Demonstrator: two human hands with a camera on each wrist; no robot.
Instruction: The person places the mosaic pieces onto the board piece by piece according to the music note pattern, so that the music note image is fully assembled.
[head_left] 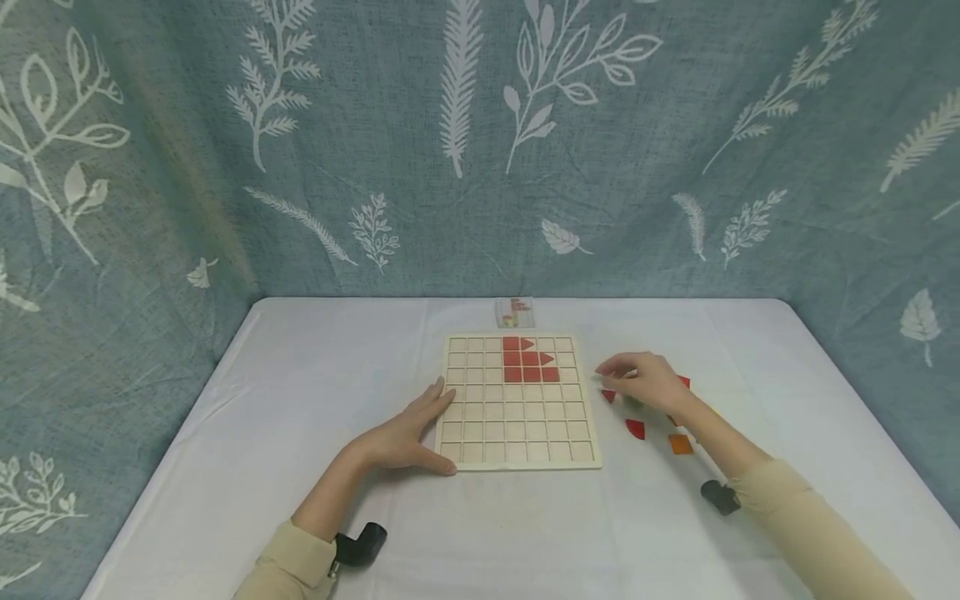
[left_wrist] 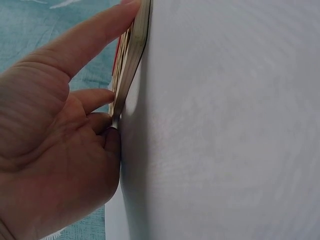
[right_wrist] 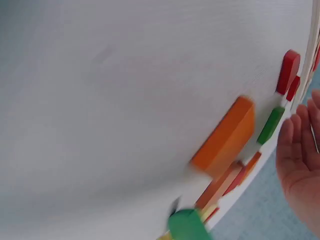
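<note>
A pale wooden grid board [head_left: 491,425] lies on the white table. Red squares [head_left: 512,359] and red triangles [head_left: 547,359] fill cells near its top. My left hand [head_left: 408,433] rests spread along the board's left side, thumb at the near corner and fingertips at the edge; the left wrist view shows this thumb [left_wrist: 95,37] against the rim. Right of the board, my right hand [head_left: 645,379] hovers with fingers extended and nothing visible between them. Just below its fingertips lies a red triangle [head_left: 608,396], with a red quarter-round piece [head_left: 635,428] nearer me.
An orange square [head_left: 681,444] lies by my right forearm. The right wrist view shows a green piece [right_wrist: 271,125], a large orange block [right_wrist: 227,135] and several others partly overlapping. A small pattern card [head_left: 514,312] lies beyond the board. A leaf-patterned curtain [head_left: 465,217] hangs behind the table.
</note>
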